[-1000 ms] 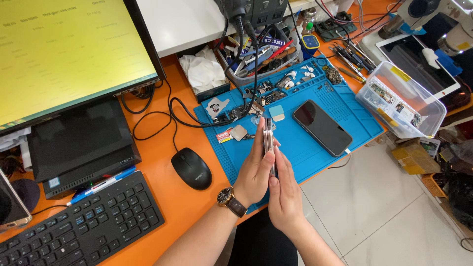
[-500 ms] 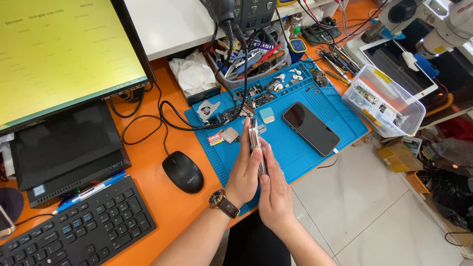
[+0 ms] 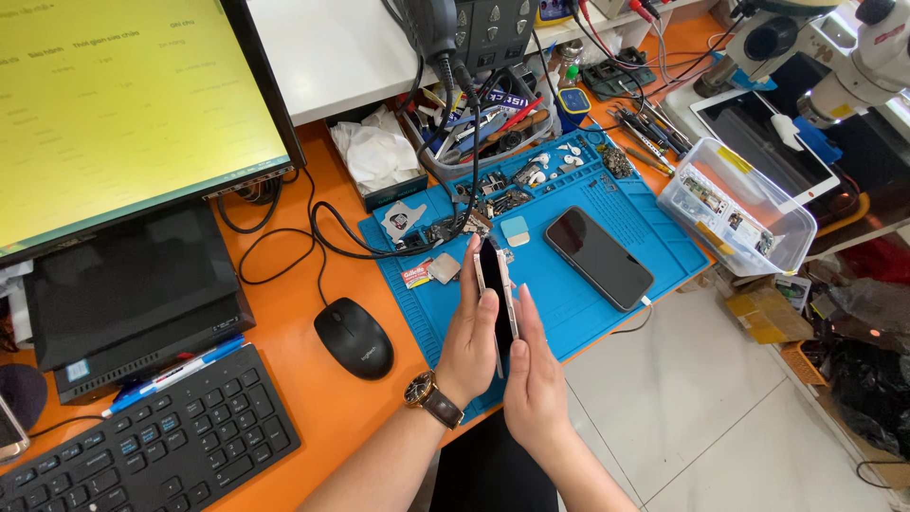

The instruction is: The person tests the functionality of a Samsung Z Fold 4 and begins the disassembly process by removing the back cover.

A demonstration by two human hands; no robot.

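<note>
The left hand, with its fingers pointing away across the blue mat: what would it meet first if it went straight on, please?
Probably the small light-blue square pad on the blue work mat, just beyond the left hand and the slim phone it holds; then the scattered small parts. Depth is unclear.

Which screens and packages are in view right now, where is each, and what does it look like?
Monitor: far left, large, lit yellow-green.
Phone: edge-on between left hand and right hand, dark.
Second phone: flat on blue mat, black screen.
Tablet: upper right, white frame, dark screen.
Plastic box: right of mat, clear, rectangular.
</note>
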